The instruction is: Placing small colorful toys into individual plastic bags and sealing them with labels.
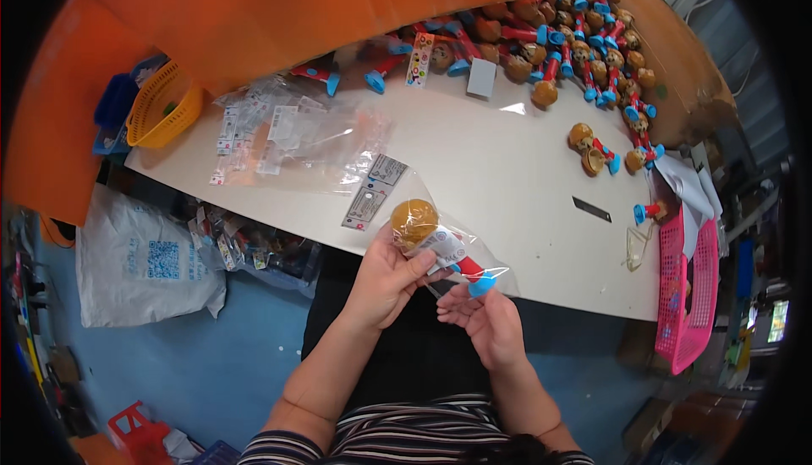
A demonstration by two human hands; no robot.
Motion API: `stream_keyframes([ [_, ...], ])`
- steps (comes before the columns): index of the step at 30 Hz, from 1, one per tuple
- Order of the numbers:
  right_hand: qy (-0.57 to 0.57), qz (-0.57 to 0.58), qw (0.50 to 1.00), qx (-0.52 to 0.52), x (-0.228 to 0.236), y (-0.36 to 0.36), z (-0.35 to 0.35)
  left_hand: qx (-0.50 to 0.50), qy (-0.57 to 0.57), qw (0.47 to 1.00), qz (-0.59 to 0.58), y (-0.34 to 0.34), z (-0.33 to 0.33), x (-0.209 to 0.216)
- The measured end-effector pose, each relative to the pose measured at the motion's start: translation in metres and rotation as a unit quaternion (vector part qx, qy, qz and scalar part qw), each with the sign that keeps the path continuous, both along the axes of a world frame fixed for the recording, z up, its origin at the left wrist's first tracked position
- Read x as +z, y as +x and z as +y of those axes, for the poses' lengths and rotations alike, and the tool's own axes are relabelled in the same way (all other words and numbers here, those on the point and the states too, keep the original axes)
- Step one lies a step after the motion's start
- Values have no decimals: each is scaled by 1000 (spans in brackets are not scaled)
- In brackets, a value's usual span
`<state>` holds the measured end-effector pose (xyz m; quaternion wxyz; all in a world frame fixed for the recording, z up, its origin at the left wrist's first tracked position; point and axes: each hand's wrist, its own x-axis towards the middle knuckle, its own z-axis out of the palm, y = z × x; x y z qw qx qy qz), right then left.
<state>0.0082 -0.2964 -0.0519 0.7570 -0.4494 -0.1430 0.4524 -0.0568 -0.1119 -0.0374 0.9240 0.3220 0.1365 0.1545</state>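
Observation:
A toy figure with a round brown head (414,221), a red body and a blue base (482,284) lies inside a clear plastic bag (501,272). My left hand (390,275) grips it through the bag, thumb across a white label (441,243) and fingers behind. The bag's printed header (375,190) points away to the far left. At the near right end, my right hand (484,321) is half open beside the blue base, fingers loosely bent and apart from the thumb; whether it touches the bag is hard to tell.
Clear bags (292,131) lie on the white table (499,156) at left. Similar figures (592,50) are heaped at the far right, two (594,150) nearer. A dark flat strip (591,209) lies at right. Yellow (165,110) and pink baskets (689,296) flank the table.

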Motion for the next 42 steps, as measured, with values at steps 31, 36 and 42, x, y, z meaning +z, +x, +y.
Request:
stream_keyframes([
  [31, -21, -53, 995, -85, -3, -32, 29, 146, 148, 977, 37, -6, 9, 19],
  [36, -25, -157, 980, -121, -5, -32, 34, 111, 107, 987, 43, -7, 16, 23],
  [42, -21, -111, 990, 82, 3, -5, 21, 58, -3, 998, -18, -10, 19, 18],
])
